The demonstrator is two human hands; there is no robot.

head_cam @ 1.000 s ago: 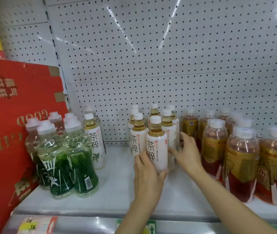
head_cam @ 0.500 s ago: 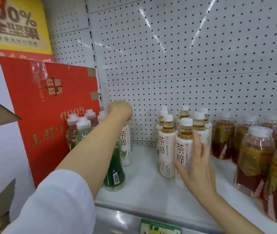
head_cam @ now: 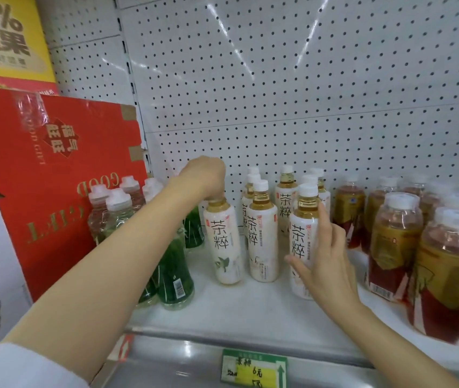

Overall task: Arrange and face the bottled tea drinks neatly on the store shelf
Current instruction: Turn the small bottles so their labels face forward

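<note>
Tea bottles (head_cam: pixel 263 233) stand clustered on the white shelf (head_cam: pixel 250 309) between your hands. Your left hand (head_cam: pixel 204 177) grips the cap of the leftmost bottle (head_cam: pixel 224 242). Your right hand (head_cam: pixel 324 264), fingers spread, rests against the front bottle (head_cam: pixel 302 239).

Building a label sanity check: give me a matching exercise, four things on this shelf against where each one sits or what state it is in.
Things:
1. White-labelled tea bottle with a leaf print
2. White-labelled tea bottle at the front of the cluster
3. Green-labelled clear plastic bottles
4. Red cardboard gift box

Places or states:
A. Stands at the far left end of the shelf
B. Gripped at the cap by the left hand
C. Touched on its side by the right hand, fingers straight
D. Partly hidden behind the left forearm

Pairs: 1-B, 2-C, 3-D, 4-A
</note>
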